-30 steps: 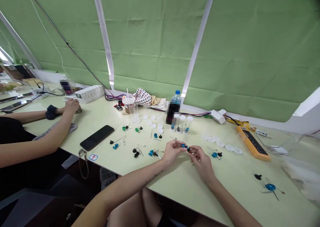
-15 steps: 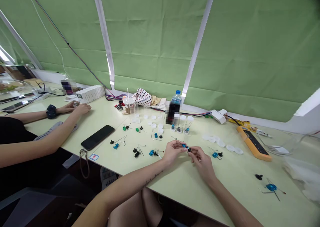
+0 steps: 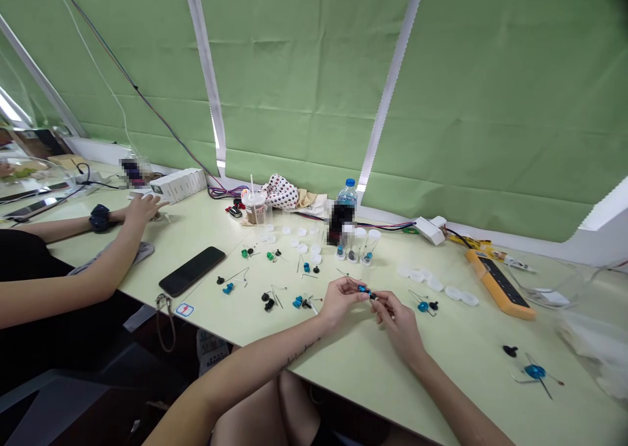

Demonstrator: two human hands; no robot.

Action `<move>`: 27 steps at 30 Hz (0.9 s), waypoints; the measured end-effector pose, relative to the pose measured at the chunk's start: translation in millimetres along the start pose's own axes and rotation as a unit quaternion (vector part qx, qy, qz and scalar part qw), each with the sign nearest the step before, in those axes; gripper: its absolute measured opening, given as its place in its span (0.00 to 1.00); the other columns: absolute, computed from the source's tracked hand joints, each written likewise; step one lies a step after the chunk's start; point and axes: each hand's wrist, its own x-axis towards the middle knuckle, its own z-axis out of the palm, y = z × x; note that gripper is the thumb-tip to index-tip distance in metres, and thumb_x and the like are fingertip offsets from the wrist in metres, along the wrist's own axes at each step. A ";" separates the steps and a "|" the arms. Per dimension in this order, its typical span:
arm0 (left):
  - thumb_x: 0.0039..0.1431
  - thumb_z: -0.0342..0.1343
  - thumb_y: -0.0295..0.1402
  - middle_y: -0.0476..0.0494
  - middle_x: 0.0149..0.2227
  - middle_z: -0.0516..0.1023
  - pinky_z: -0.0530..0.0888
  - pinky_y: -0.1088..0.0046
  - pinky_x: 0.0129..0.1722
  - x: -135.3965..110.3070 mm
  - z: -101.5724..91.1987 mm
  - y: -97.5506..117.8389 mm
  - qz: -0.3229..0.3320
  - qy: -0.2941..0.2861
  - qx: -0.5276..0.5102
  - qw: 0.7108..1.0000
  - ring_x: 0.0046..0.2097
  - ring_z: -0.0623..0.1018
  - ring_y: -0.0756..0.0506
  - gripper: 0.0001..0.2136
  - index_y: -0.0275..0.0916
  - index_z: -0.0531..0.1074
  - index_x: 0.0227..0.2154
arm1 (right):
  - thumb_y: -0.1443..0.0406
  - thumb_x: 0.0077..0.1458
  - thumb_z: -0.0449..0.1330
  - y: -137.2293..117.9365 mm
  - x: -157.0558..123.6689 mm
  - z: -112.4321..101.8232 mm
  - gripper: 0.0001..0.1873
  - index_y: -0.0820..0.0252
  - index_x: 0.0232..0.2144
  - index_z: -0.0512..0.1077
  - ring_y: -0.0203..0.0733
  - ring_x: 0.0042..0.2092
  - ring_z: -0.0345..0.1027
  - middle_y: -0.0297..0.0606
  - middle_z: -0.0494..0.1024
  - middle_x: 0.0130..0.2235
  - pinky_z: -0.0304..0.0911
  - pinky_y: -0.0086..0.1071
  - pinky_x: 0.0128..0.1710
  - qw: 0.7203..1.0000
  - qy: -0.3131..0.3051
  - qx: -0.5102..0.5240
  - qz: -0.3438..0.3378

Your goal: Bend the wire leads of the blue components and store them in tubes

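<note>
Hands meet above a pale counter. The left hand grips a small blue piece between thumb and fingertips; the right hand pinches a black piece directly beside it, partly hidden by the fingers. Compared with the frames one second and half a second earlier, both hands keep almost the same place and the same grip. The clearest change is at left: a co-worker's hand, reaching further right over the surface half a second earlier, is now drawn back, its fingers spread near a row of white boxes. Whether it holds anything cannot be told. The loose items keep their arrangement: a blue part with bent rods lies just right of the right hand, white lids form a line beyond it, clear tubes stand upright behind the hands, and a dark phone lies flat to the left.
</note>
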 end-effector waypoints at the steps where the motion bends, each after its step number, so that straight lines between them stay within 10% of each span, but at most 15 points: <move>1: 0.36 0.69 0.31 0.41 0.31 0.77 0.70 0.69 0.40 -0.2 0.1 0.3 0.001 0.000 0.001 1.000 0.34 0.76 0.47 0.15 0.32 0.75 0.30 | 0.49 0.57 0.49 -0.7 0.0 -0.1 0.20 0.58 0.40 0.67 0.38 0.25 0.64 0.37 0.72 0.27 0.63 0.29 0.23 1.000 -0.001 -0.001 0.000; 27: 0.36 0.69 0.32 0.41 0.31 0.77 0.70 0.69 0.39 -0.2 1.0 1.0 0.010 0.029 -0.002 1.000 0.33 0.75 0.48 0.14 0.33 0.74 0.28 | 0.50 0.55 0.53 2.4 3.0 2.3 0.22 0.57 0.46 0.66 0.37 0.25 0.65 0.38 0.75 0.32 0.65 0.32 0.28 0.999 0.001 -0.031 -0.014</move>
